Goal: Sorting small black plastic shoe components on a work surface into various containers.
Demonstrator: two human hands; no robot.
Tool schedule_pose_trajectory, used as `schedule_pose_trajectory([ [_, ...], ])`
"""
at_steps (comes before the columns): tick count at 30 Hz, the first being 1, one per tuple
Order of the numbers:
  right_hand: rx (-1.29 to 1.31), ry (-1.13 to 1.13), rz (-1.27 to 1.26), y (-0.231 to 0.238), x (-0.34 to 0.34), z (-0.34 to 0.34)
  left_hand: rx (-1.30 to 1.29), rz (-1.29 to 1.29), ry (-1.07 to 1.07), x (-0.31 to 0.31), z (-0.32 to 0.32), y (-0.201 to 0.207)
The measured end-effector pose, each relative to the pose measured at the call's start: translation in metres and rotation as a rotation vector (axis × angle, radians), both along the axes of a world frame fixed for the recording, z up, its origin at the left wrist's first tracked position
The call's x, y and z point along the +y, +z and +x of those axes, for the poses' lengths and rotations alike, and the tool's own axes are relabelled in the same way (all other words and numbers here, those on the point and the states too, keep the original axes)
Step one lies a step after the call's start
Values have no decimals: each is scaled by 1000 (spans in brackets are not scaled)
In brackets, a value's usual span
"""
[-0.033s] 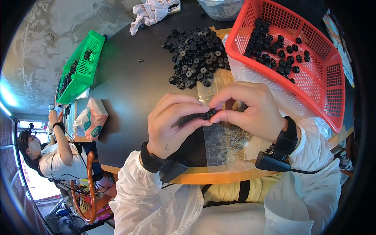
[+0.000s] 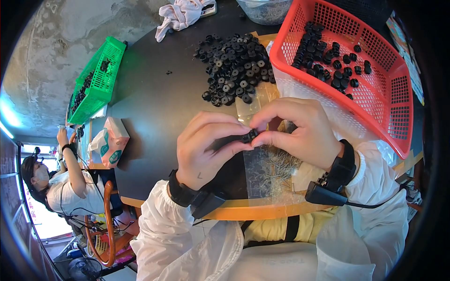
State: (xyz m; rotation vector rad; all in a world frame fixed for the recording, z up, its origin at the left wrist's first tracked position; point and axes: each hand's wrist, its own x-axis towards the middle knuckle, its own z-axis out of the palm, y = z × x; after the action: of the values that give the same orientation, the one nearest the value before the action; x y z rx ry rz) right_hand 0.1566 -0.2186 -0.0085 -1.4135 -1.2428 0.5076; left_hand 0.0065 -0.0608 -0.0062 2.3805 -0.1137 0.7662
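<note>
A small black ribbed round part (image 2: 250, 136) is pinched between my two hands, above the table. My left hand (image 2: 201, 145) has thumb and fingertips closed on its left side. From the other side, the thumb and forefinger of my right hand (image 2: 302, 126) grip its right end. My fingertips cover much of the part, so its detail is hard to see. Under my right hand, thin metal pins or screws (image 2: 276, 173) lie scattered on a clear plastic sheet. Beyond my hands is a heap of black round parts (image 2: 236, 65), several showing a centre hole.
A red basket (image 2: 398, 103) at the right holds black wheel-like pieces. At the back stand a clear tub (image 2: 265, 14) and a crumpled cloth (image 2: 183, 16). Leftward are a tissue pack (image 2: 115, 143), a green basket (image 2: 101, 86) and another person (image 2: 70, 187) handling something. Dark table (image 2: 154, 103) between.
My hands and the black part stay practically in place. The other person's raised hand has shifted slightly.
</note>
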Motion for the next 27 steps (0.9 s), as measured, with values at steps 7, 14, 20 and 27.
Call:
schedule_pose_trajectory([
  [7, 121, -58, 28, 2, -2, -8, -73, -175, 32, -6, 0, -4],
  [14, 161, -36, -8, 0, -5, -9, -100, -189, 50, -6, -2, -3],
  [20, 234, 29, 5, 4, -5, -7, -108, -111, 4, -4, -4, -2],
  [27, 264, 15, -13, 3, -4, -9, -97, -203, 31, -4, -6, -4],
])
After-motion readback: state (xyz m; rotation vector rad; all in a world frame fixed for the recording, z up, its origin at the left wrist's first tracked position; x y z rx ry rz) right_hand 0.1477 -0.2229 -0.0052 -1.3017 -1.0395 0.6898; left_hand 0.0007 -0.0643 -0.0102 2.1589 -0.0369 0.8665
